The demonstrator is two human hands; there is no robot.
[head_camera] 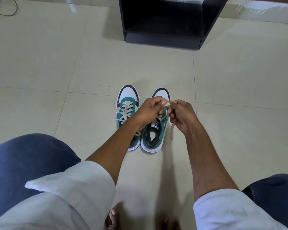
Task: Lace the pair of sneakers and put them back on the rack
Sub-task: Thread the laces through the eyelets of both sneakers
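Two green, white and black sneakers stand side by side on the tiled floor, toes pointing away from me. The left sneaker (127, 100) has its cream lace threaded and loosely tied. Over the right sneaker (154, 138), my left hand (148, 111) and my right hand (181, 116) both pinch the cream lace (172, 128). Their fingertips meet above the shoe's toe, and one lace end hangs down beside my right hand. The hands hide most of that shoe's eyelets. A black rack (166, 37) stands open on the floor beyond the shoes.
My knees in dark blue trousers frame the view at lower left and lower right, with white sleeves on both forearms. My bare toes (114, 214) show at the bottom. A thin cable (13, 9) lies at the far left. Cream floor tiles lie between the shoes and the rack.
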